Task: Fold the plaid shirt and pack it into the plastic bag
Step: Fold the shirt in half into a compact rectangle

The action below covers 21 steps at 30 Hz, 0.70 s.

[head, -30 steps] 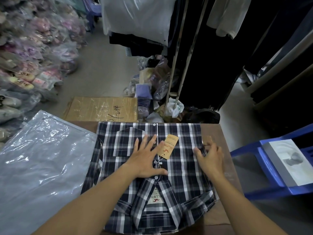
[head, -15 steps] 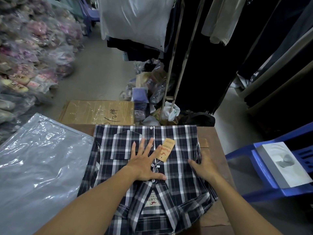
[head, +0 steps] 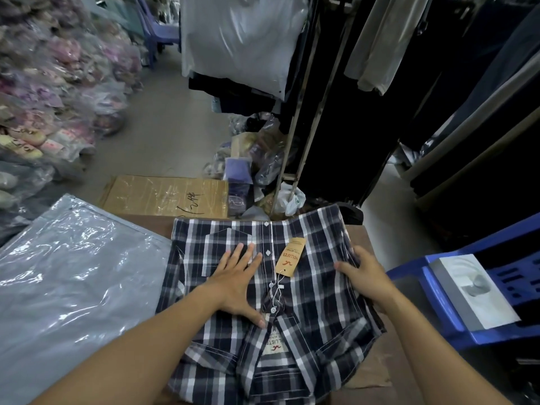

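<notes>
A navy and white plaid shirt [head: 318,293] lies folded on the brown table [head: 371,372], collar toward me, with a tan hang tag [head: 290,256] on its button placket. My left hand [head: 238,283] presses flat on the chest near the pocket, fingers spread. My right hand [head: 363,276] grips the shirt's right edge, which is lifted off the table at the far right corner. A large clear plastic bag [head: 73,276] lies flat to the left of the shirt.
A taped cardboard box [head: 166,197] sits on the floor beyond the table. A blue plastic chair [head: 438,305] with a white box on it stands at the right. Hanging dark clothes on a metal rack [head: 304,118] fill the back; bagged goods pile at the left.
My right hand moved from lying on the shirt's right side to gripping its right edge, and that far right corner has risen. My left hand stays pressed flat.
</notes>
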Each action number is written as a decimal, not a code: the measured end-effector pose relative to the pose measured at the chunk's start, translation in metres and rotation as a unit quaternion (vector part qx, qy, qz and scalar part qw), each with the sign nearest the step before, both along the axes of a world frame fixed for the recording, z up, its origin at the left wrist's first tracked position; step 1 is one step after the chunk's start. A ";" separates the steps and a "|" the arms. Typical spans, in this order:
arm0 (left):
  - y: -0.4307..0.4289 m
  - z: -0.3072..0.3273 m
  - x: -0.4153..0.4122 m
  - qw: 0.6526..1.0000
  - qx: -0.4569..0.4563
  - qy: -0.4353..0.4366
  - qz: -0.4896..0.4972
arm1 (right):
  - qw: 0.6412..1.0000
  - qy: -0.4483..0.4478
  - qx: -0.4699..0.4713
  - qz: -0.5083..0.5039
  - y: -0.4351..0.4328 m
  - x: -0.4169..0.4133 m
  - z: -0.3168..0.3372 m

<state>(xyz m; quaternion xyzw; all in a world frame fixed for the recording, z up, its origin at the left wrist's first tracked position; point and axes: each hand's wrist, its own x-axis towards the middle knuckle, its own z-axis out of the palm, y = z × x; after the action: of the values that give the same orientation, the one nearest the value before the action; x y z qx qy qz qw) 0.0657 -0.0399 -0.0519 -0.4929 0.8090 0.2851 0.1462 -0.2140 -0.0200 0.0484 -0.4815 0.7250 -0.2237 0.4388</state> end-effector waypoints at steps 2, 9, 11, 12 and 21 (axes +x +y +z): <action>-0.004 -0.001 -0.008 1.000 0.000 0.003 0.008 | 0.999 -0.054 -0.002 0.000 -0.006 0.013 0.020; -0.005 0.016 0.002 0.977 0.011 0.181 0.108 | 0.985 -0.101 0.008 0.137 -0.015 0.097 0.052; -0.004 0.027 0.016 0.916 0.037 0.312 0.249 | 0.982 -0.076 -0.001 0.173 -0.015 0.126 0.044; -0.004 0.033 0.024 0.871 0.057 0.354 0.337 | 0.980 -0.065 -0.004 0.189 -0.015 0.139 0.036; 0.007 0.054 0.096 0.621 0.260 0.502 0.543 | 0.943 -0.124 0.116 0.287 -0.003 0.223 -0.007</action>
<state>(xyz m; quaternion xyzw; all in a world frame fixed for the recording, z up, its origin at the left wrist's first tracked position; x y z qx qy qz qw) 0.1614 -0.0330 0.0023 -0.5643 0.2341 0.7138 -0.3423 0.0092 -0.0234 0.0418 -0.5831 0.5169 -0.0609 0.6238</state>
